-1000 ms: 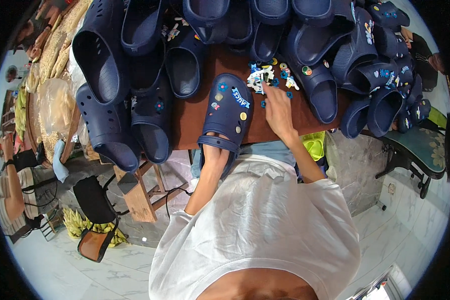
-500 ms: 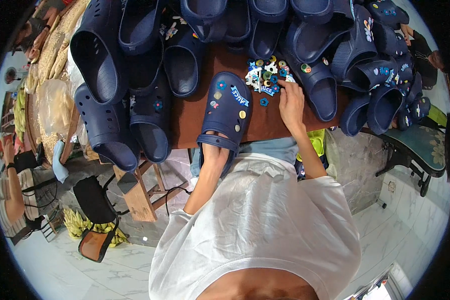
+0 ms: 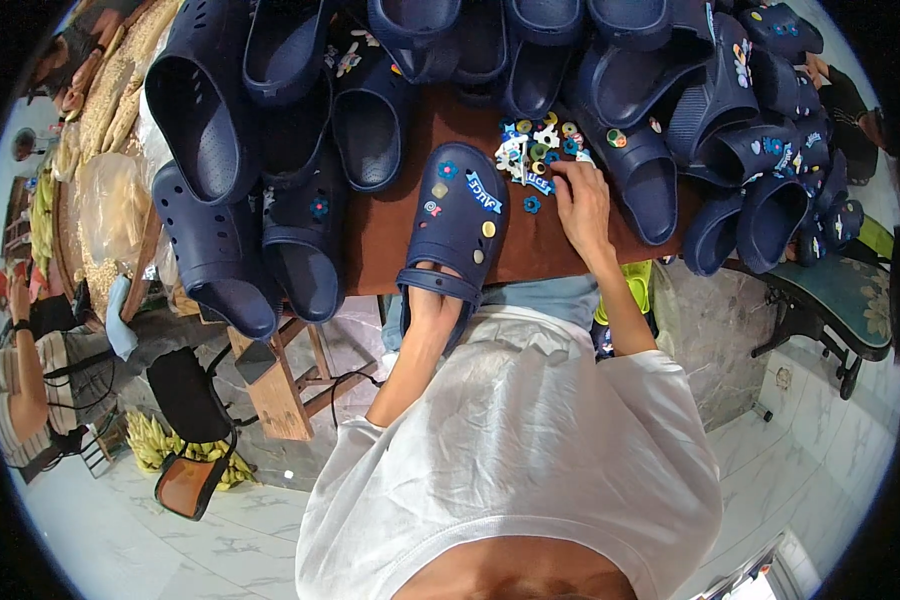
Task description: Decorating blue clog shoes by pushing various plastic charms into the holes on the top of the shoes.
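Seemingly choosing charms (image 3: 539, 153) beside the clog (image 3: 460, 205): right hand (image 3: 584, 208) half-curled (hold unclear), left hand (image 3: 433, 304) inside, grip hidden; next needs pinching

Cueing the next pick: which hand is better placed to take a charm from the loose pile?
Right, most likely. The right hand is at the near right edge of the charm pile, while the left hand is partly inside the navy clog and would probably have to come out first.
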{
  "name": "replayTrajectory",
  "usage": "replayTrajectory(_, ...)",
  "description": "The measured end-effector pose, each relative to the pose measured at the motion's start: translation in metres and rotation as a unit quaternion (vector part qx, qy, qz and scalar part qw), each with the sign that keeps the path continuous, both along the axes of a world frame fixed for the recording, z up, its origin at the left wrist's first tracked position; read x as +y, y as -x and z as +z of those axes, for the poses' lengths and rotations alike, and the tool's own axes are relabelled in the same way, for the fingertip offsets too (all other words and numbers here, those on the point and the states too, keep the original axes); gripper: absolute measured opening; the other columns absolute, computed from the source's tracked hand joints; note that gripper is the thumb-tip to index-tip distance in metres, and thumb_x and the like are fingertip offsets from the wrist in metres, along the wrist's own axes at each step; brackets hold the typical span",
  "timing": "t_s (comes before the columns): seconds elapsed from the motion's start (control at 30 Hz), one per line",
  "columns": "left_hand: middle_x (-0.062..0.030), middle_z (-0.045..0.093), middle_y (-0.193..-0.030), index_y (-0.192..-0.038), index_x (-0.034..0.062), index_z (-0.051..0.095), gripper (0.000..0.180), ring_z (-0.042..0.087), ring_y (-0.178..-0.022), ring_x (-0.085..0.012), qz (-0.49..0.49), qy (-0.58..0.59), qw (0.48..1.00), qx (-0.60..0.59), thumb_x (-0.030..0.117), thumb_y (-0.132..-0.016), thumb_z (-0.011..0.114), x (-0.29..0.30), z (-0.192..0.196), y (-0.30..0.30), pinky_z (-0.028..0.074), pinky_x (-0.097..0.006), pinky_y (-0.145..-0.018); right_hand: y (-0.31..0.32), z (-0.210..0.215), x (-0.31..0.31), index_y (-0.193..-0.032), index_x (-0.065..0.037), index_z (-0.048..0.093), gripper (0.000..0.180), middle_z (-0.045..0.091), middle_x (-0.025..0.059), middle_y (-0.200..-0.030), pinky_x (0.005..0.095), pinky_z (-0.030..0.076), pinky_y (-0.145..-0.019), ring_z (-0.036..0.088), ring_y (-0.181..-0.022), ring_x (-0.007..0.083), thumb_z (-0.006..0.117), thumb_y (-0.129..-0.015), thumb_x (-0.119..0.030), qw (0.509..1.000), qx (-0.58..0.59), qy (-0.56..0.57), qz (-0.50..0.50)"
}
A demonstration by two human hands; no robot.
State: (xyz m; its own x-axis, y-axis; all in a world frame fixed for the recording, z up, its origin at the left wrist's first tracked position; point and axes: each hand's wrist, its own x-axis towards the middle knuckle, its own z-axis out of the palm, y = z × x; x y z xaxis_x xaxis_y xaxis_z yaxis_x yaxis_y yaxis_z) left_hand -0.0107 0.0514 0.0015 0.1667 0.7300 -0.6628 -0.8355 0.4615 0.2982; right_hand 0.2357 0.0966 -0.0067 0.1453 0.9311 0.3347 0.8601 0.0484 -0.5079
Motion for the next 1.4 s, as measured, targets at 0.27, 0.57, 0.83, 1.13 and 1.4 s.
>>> replayTrajectory(0.27, -0.0134, 0.046, -0.148, -0.141, 0.0014, 0.047, 0.042, 0.047, -0.135, -0.0282, 0.006, 0.037, 0.999, -0.018, 0.022, -0.104, 0.042, 0.003, 0.024, -0.006, 0.036, -0.044, -0.116, 0.001, -0.016, 0.016, -0.103, -0.008, 0.065, 0.017, 0.06, 0.0116, -0.096, 0.045, 0.045, -0.08, 0.058, -0.094, 0.0339, 0.066, -0.086, -0.008, 0.998, 0.01, 0.026, 0.061)
replayTrajectory(0.57, -0.0161, 0.048, -0.146, -0.14, 0.0007, 0.045, 0.043, 0.05, -0.132, -0.0292, 0.015, -0.033, 0.997, -0.065, 0.023, -0.103, 0.044, -0.007, 0.007, 0.002, 0.041, -0.045, -0.112, 0.008, 0.007, 0.003, -0.103, -0.001, 0.061, 0.012, 0.062, 0.0163, -0.1, 0.0383, 0.049, -0.08, 0.062, -0.091, 0.0336, 0.06, -0.092, -0.006, 0.983, 0.178, 0.043, 0.027)
replayTrajectory(0.83, -0.0148, 0.057, -0.136, -0.134, 0.0002, 0.051, 0.038, 0.058, -0.122, -0.0266, 0.006, -0.044, 0.998, -0.053, 0.021, -0.103, 0.045, -0.01, -0.008, 0.001, 0.048, -0.039, -0.105, 0.062, 0.078, -0.007, -0.103, -0.001, 0.065, 0.013, 0.064, 0.0109, -0.096, 0.032, 0.05, -0.078, 0.064, -0.087, 0.0255, 0.058, -0.093, -0.006, 0.937, 0.228, 0.116, 0.236)
replayTrajectory(1.13, 0.001, 0.062, -0.103, -0.119, 0.0094, 0.059, 0.02, 0.057, -0.085, -0.0069, 0.016, -0.014, 1.0, 0.011, 0.017, -0.102, 0.053, -0.017, 0.01, -0.01, 0.045, -0.021, -0.069, 0.092, 0.098, -0.004, -0.104, -0.003, 0.064, 0.013, 0.059, 0.0135, -0.097, 0.0428, 0.052, -0.078, 0.063, -0.092, 0.0359, 0.061, -0.091, -0.003, 0.935, 0.156, 0.13, 0.291)
replayTrajectory(1.4, 0.001, 0.063, -0.103, -0.113, 0.0085, 0.06, 0.017, 0.058, -0.086, -0.0088, 0.007, -0.056, 0.998, -0.006, 0.017, -0.1, 0.054, -0.013, 0.003, -0.006, 0.048, -0.022, -0.072, 0.093, 0.082, -0.014, -0.107, -0.004, 0.063, 0.018, 0.059, 0.013, -0.1, 0.0429, 0.051, -0.078, 0.063, -0.093, 0.0346, 0.064, -0.089, -0.006, 0.942, 0.138, 0.058, 0.3)
